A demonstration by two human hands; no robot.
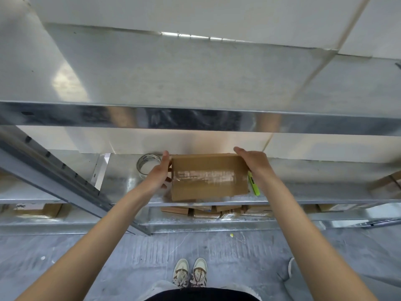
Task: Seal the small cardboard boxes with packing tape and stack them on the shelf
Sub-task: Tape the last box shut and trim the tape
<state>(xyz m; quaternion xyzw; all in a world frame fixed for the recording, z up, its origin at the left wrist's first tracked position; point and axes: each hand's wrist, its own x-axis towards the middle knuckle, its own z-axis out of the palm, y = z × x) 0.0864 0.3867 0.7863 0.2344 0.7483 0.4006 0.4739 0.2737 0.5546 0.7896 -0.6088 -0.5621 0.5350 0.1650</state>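
Observation:
A small brown cardboard box (209, 177) with clear packing tape across its top is held between both my hands over the middle metal shelf (314, 181). My left hand (159, 171) grips its left end, thumb up along the far corner. On the right end my right hand (253, 162) holds it, fingers over the far edge. A roll of clear packing tape (147, 165) lies on the shelf just left of the box. The box's underside is hidden, so I cannot tell whether it rests on the shelf.
A green highlighter (253, 184) lies on the shelf right of the box. Several cardboard boxes (214, 210) sit on the lower shelf. An upper shelf edge (195, 118) runs across above my hands. A slanted metal upright (54, 170) stands left. Another box (386, 185) sits far right.

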